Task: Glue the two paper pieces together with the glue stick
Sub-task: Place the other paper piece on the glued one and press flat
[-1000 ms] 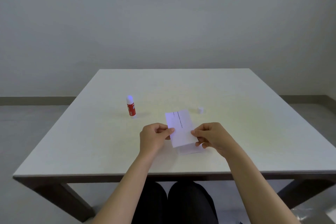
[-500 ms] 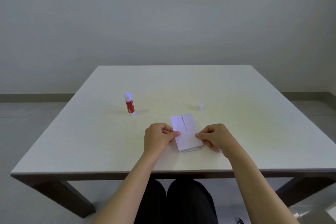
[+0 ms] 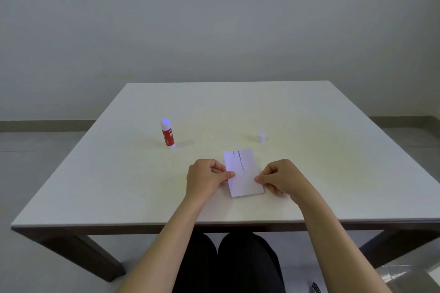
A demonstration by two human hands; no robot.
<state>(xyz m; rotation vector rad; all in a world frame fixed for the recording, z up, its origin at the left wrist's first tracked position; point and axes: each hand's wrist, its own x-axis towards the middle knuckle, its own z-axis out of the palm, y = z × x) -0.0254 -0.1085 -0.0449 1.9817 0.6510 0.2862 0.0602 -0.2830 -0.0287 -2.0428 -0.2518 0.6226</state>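
Observation:
A white paper piece [image 3: 243, 172] with a line of small print lies almost flat on the table, covering a second piece whose edge just shows under its near end. My left hand [image 3: 206, 178] pinches the paper's left edge and my right hand [image 3: 280, 177] pinches its right edge. A red glue stick [image 3: 167, 134] stands upright, uncapped, to the far left of the paper. Its small white cap [image 3: 261, 137] stands beyond the paper to the right.
The white table [image 3: 119, 185] has a dark frame and legs; its near edge runs just below my forearms. My dark-clothed knees sit under it. A grey wall and floor lie beyond.
Both hands have lowered the top paper from a raised, tilted hold down onto the lower piece, so that the two now lie together. The glue stick and cap have not moved.

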